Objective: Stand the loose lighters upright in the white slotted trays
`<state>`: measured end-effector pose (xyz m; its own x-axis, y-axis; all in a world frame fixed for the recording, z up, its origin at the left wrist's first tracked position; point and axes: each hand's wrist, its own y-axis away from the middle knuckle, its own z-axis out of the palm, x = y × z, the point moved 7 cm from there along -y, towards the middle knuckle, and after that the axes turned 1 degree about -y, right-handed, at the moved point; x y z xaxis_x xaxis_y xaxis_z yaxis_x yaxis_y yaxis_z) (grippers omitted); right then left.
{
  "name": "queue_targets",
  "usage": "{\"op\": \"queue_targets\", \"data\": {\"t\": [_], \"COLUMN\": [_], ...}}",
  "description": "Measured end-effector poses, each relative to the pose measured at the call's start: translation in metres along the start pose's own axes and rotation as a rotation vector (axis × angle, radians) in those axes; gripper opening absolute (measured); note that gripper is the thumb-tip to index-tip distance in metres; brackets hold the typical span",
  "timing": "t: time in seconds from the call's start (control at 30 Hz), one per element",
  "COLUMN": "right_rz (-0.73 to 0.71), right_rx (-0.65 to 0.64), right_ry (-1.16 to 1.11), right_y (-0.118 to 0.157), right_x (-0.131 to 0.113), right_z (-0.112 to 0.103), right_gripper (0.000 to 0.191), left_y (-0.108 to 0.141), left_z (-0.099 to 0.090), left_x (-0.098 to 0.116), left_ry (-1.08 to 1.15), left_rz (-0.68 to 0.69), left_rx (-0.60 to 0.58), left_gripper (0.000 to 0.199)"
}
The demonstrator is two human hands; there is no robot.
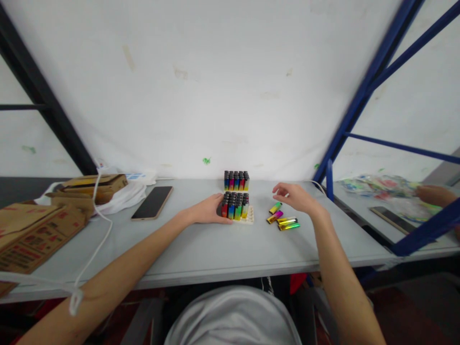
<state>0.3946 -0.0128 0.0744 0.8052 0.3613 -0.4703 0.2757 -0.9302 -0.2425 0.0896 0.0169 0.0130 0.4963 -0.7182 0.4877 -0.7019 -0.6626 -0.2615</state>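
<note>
A white tray point(247, 221) on the table holds rows of upright lighters point(235, 206) in red, blue, green and yellow with black tops. Its right-hand end shows bare slots. My left hand point(210, 209) grips the tray's left side, thumb at the front and fingers round the back. Over the table on the right, my right hand point(293, 196) is raised with curved fingers apart and nothing visible in them. Just below it lie several loose shiny lighters point(275, 217), yellow, green and pink. Behind the tray stands a second block of upright lighters point(236, 181) near the wall.
A phone point(152, 203) lies left of my left hand. Cardboard boxes point(43, 230), white bags and a white cord point(104, 218) crowd the left end. A blue metal frame point(359, 115) rises at right; beyond it are another person's hand point(435, 195), plastic packets and another phone point(393, 219).
</note>
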Motion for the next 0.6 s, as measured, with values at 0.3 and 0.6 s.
{"op": "queue_targets", "data": {"t": [0.3,0.6], "right_rz": [0.047,0.132], "right_rx": [-0.267,-0.232], "right_ry": [0.068,0.113], "right_y": [0.003,-0.004], "right_x": [0.038,0.055], "right_z": [0.029,0.039], "right_gripper": [0.039,0.022], "left_y": [0.000,0.000], "left_z": [-0.001,-0.002], "left_x": [0.001,0.005], "left_ry": [-0.005,-0.001], "left_rz": [0.005,-0.003], "left_rx": [-0.002,-0.002], "left_gripper": [0.085,0.086]}}
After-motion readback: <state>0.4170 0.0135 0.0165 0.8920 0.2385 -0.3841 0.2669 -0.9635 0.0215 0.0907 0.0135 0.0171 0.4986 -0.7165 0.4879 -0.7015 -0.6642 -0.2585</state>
